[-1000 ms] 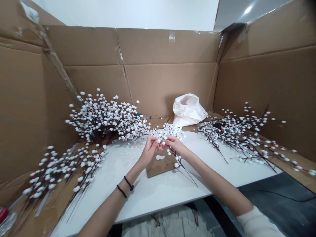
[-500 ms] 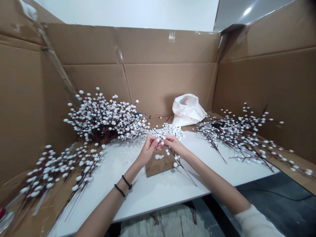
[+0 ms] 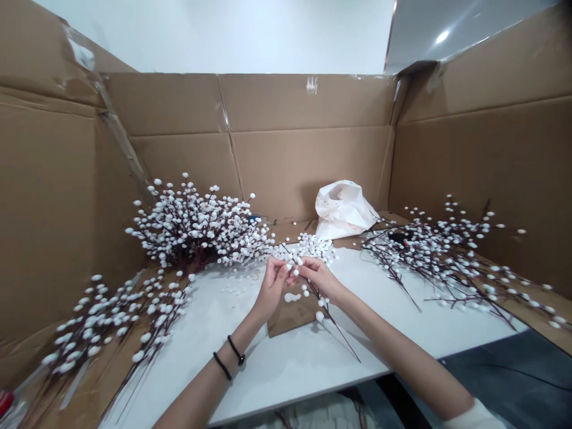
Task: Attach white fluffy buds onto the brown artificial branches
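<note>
Between my hands is an artificial branch with white berries [image 3: 320, 316], its dark stem slanting down to the right over the table. My right hand [image 3: 322, 279] is closed around the branch's upper part. At its berry end, my left hand [image 3: 273, 282] pinches with thumb and forefinger; whether it grips a berry or a twig is too small to tell. Beneath both hands lies a brown cardboard piece [image 3: 290, 319] with white blobs [image 3: 292, 297] on it. A pile of loose white berries [image 3: 313, 245] sits just beyond my fingers.
A dense bunch of berry branches [image 3: 196, 229] stands back left, with more branches [image 3: 116, 316] lying front left. Another heap of branches [image 3: 442, 256] covers the right side. A white bag [image 3: 344, 208] stands at the back. Cardboard walls [image 3: 308, 158] enclose the white table [image 3: 250, 381].
The whole view has shifted, so everything sits slightly lower in the picture. My hands stay together on the same branch, with only slight finger movement.
</note>
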`<state>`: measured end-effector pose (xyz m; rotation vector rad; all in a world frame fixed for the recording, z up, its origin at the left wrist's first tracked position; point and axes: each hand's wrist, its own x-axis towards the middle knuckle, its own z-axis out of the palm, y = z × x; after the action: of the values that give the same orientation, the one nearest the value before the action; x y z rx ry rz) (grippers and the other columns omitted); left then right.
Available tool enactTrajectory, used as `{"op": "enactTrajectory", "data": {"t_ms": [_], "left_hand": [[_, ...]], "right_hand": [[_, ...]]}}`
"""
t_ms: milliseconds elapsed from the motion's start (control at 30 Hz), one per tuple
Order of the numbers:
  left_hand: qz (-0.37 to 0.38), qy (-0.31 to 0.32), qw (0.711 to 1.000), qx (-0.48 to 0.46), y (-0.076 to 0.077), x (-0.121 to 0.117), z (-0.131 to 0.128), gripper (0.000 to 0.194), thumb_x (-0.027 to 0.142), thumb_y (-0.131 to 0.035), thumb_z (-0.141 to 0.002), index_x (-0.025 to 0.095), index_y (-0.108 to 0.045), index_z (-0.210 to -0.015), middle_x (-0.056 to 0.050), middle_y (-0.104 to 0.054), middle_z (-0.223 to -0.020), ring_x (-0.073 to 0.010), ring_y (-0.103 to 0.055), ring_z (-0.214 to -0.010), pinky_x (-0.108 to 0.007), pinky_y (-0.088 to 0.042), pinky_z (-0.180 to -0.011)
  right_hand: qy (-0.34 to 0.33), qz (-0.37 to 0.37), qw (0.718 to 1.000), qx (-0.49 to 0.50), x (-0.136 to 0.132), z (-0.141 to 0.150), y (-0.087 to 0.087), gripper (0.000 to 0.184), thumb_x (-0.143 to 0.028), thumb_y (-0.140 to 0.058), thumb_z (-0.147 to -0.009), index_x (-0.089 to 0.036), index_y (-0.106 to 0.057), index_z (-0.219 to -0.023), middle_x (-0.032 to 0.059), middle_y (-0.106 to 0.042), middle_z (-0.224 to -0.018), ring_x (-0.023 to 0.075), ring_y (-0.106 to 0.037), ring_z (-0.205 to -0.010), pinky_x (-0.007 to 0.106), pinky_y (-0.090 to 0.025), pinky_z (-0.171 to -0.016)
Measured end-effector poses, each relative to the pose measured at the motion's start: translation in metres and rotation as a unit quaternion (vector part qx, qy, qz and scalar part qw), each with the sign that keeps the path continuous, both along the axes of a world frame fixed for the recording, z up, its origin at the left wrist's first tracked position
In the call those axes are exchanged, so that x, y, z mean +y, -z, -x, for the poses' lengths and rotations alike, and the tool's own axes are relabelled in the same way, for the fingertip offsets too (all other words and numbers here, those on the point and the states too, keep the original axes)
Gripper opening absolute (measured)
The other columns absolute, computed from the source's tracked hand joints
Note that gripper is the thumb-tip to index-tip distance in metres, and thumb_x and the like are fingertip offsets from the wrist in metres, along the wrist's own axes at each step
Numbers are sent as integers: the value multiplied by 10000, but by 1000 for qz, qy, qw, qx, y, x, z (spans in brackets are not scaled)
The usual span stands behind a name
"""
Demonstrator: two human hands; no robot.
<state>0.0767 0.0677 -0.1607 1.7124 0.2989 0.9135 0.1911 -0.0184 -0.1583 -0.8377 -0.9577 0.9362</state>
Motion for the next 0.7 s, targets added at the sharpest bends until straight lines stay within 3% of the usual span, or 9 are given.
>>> {"op": "enactTrajectory", "data": {"t_ms": [300, 700], "left_hand": [[-17, 6, 1000, -20, 5, 1, -4, 332, 523, -482, -803, 198, -418, -824, 21, -491, -783, -94, -493, -738, -223, -417, -722], [-1, 49, 999, -16, -1, -5, -2, 345, 545, -460, -803, 207, -391, -818, 47, -474, -663, -78, -467, -581, -216, -410, -597]], "right_hand": [[0, 1, 1000, -9, -2, -2, 1, 263, -380, -705, -654, -160, -561, -676, -2, -623, -639, 166, -626, -630, 334, -491, -708], [1, 5, 1000, -29, 1, -2, 5, 252, -383, -683, -681, -173, -545, -682, -1, -622, -645, 158, -617, -621, 321, -487, -703]]}}
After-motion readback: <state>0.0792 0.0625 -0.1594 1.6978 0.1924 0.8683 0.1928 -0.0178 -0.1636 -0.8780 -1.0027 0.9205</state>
